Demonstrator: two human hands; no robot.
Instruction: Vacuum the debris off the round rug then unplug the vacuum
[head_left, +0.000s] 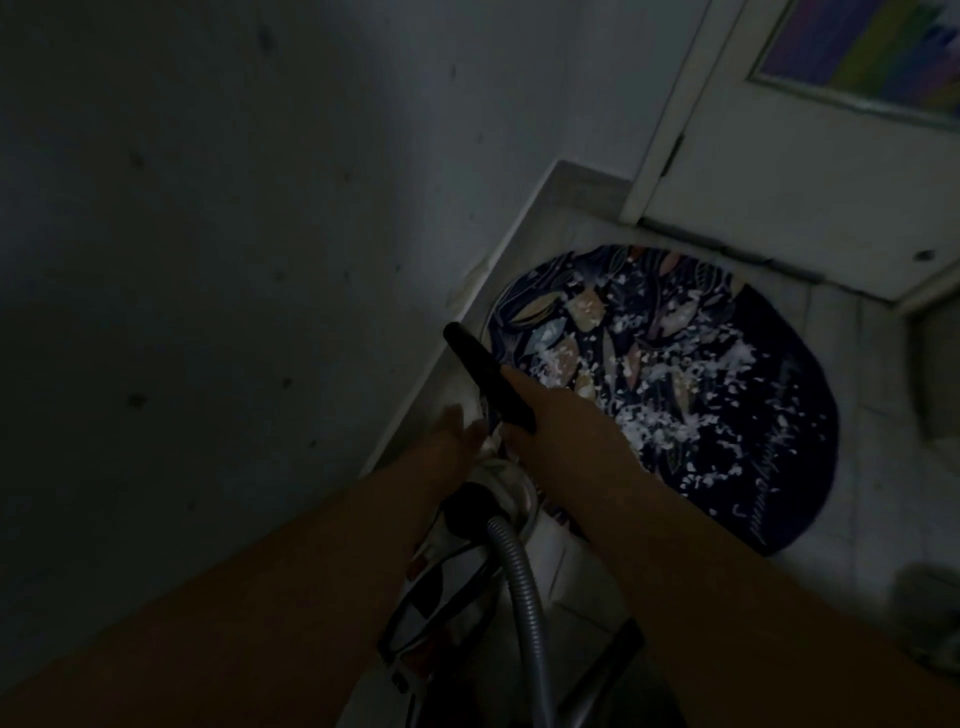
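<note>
A round dark-blue rug (779, 415) with a leaf pattern lies on the pale floor, strewn with white debris (654, 384). At its left edge my right hand (561, 415) is shut on the black vacuum nozzle (478, 364), whose tip points up and left toward the wall. My left hand (457, 431) is just left of it, fingers spread against a pale part under the nozzle; whether it grips is unclear. A grey ribbed hose (524, 587) runs down from there over the white and dark vacuum body (441, 597) between my forearms.
A grey wall (208, 260) fills the left side, with a baseboard (509, 249) running beside the rug. A white door (805, 156) with a coloured panel stands beyond the rug. The scene is dim. Blurred objects sit at the right edge.
</note>
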